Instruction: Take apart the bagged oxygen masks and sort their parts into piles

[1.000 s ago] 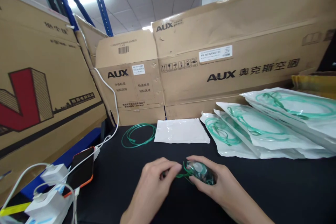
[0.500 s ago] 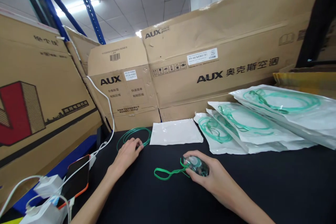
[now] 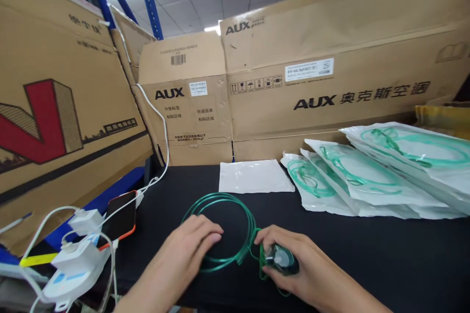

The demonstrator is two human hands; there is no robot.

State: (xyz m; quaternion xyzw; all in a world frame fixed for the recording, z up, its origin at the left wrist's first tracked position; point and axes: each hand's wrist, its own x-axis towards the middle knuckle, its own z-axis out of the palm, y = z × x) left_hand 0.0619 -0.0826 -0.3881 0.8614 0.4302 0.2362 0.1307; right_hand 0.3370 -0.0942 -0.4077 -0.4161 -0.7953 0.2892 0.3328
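The black, flat-topped desk point(image 3: 411, 259) is the reference for all positions. Brown cardboard cartons printed "AUX" point(image 3: 264, 110) stand along the rear of the desk. Overlapping white pouches with clear film faces point(image 3: 382, 183) lie at the right rear of the desk; green tubing shows inside them, so these units appear complete. One flat, rectangular, glossy white pouch point(image 3: 256, 177) lies at the centre rear of the desk; no green content shows on its upper face.

The coil of thin, translucent green tubing point(image 3: 252, 222) lies at the front centre of the desk, wound into loops and outside any pouch. The bare left hand point(image 3: 191, 244) overlies its left side, fingers curled and thumb close to the forefinger; whether it pinches the tubing cannot be determined. The bare right hand point(image 3: 307, 261), at the desk's front, right of centre, clasps the clear, rounded plastic mask point(image 3: 282, 258) between thumb and fingers. The narrow green strap point(image 3: 262, 257) hangs from the mask.

Winding appears done; coil and mask remain unpacked, and no join between them can be confirmed.
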